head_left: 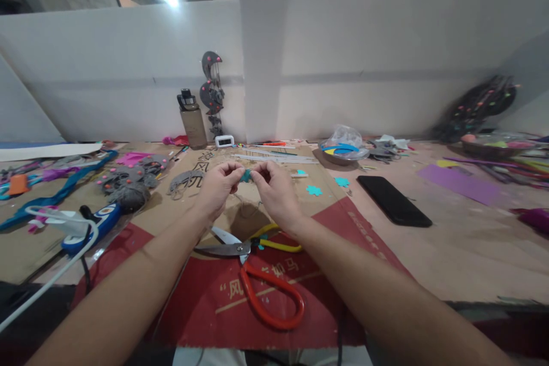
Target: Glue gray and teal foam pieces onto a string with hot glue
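Note:
My left hand (pixel 219 186) and my right hand (pixel 277 190) meet above the cardboard, fingertips pinched together. Between them is a small teal piece (pixel 246 175), gripped from both sides; its exact shape is mostly covered by my fingers. A thin grey-brown thread (pixel 243 203) hangs in a loose loop below it. Nearer me lie scissors with red handles (pixel 274 326), their blades apart. A yellow-handled tool (pixel 281 246) rests just beyond, partly behind my right forearm. Teal flower-shaped cutouts (pixel 314 190) sit to the right of my hands.
Under everything is a red and brown cardboard sheet (pixel 193 320). A black phone (pixel 393 200) lies right; a bowl (pixel 341 157) stands behind it. On the left are a power strip (pixel 107 220) with a white cable and grey yarn (pixel 131 197). A bottle (pixel 194 126) stands at the back wall.

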A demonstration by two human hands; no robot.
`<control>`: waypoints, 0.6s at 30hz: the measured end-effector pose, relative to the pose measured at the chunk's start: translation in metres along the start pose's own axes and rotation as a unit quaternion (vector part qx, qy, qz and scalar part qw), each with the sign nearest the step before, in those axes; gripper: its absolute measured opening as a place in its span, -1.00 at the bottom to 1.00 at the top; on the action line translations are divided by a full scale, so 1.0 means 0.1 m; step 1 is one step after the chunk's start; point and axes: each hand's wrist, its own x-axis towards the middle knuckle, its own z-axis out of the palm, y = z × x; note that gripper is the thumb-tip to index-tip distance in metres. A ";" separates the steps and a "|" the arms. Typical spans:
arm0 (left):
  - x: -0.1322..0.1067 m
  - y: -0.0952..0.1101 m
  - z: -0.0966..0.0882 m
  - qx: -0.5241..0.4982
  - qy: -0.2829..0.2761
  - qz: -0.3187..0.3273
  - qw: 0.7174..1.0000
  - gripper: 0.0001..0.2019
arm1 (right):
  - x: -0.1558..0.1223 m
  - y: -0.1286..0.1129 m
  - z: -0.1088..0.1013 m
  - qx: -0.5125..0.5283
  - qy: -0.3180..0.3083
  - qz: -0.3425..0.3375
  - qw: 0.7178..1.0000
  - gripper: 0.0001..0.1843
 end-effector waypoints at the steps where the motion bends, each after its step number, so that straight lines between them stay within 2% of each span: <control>1: 0.00 0.00 0.00 0.002 -0.001 0.001 1.000 -0.77 | 0.00 0.00 0.00 -0.010 -0.003 -0.002 1.000 -0.82; 8: -0.01 0.02 -0.02 0.043 0.000 0.017 0.999 -0.78 | 0.02 -0.04 -0.04 -0.044 -0.009 0.011 0.999 -0.85; 18: -0.02 0.06 -0.05 0.144 -0.034 0.066 0.987 -0.82 | 0.07 0.07 -0.03 -0.005 -0.024 0.043 0.999 -0.85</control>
